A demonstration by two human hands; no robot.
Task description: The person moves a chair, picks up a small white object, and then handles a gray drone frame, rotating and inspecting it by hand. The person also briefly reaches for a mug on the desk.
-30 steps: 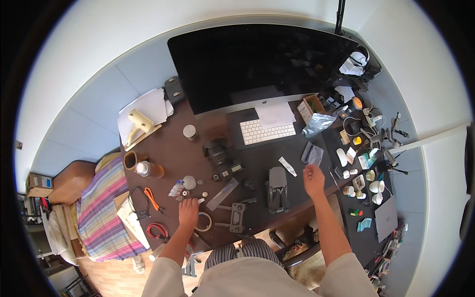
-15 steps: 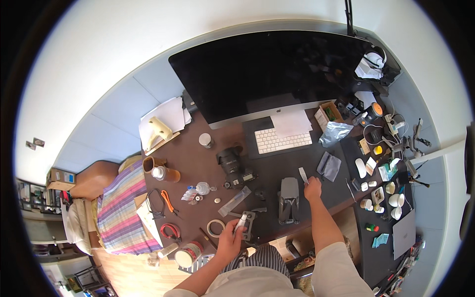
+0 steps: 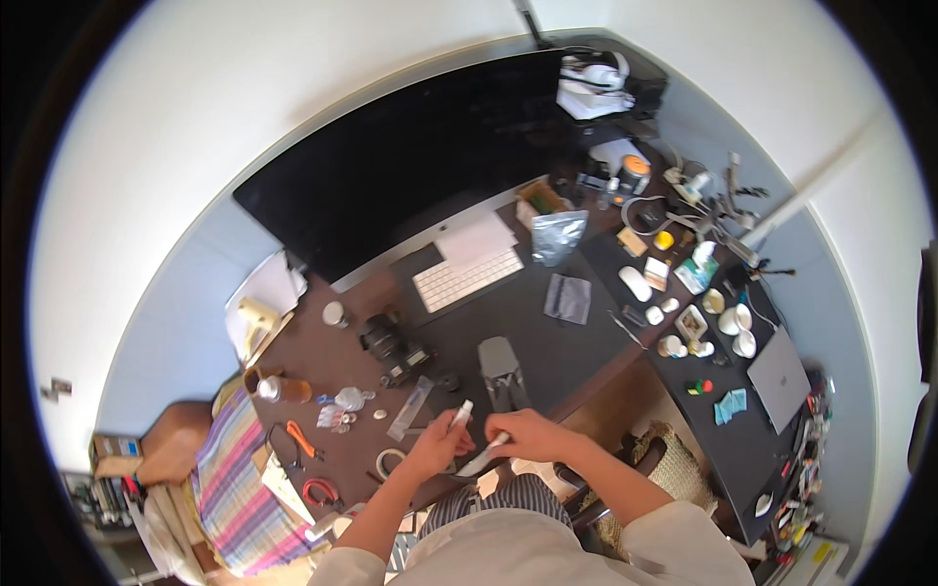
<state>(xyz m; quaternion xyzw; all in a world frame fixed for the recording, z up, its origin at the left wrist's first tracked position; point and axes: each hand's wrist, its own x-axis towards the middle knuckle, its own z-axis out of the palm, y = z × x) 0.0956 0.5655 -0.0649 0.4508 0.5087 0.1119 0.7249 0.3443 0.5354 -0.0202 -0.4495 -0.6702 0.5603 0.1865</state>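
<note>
A small white tube point(image 3: 463, 413) is in the closed fingers of my left hand point(image 3: 437, 446), over the desk's front edge. Just to the right, my right hand point(image 3: 526, 433) pinches a flat whitish strip point(image 3: 479, 460) that slants down toward my left hand. Motion blurs the strip, so its kind is unclear. Beyond my right hand lies a folded grey drone point(image 3: 500, 366). A clear plastic packet point(image 3: 410, 407) lies beyond my left hand, and a roll of tape point(image 3: 390, 463) sits to its left.
A black camera point(image 3: 391, 350) stands left of the drone. Farther back are a white keyboard point(image 3: 467, 280) and a large dark monitor point(image 3: 420, 146). A grey pouch point(image 3: 568, 299) lies to the right. The side desk holds a laptop point(image 3: 781, 379) and several white cups.
My right hand has come in from the desk beside the drone, bringing the whitish strip close to my left hand. The whole view has turned toward the right. My left hand still holds the tube.
</note>
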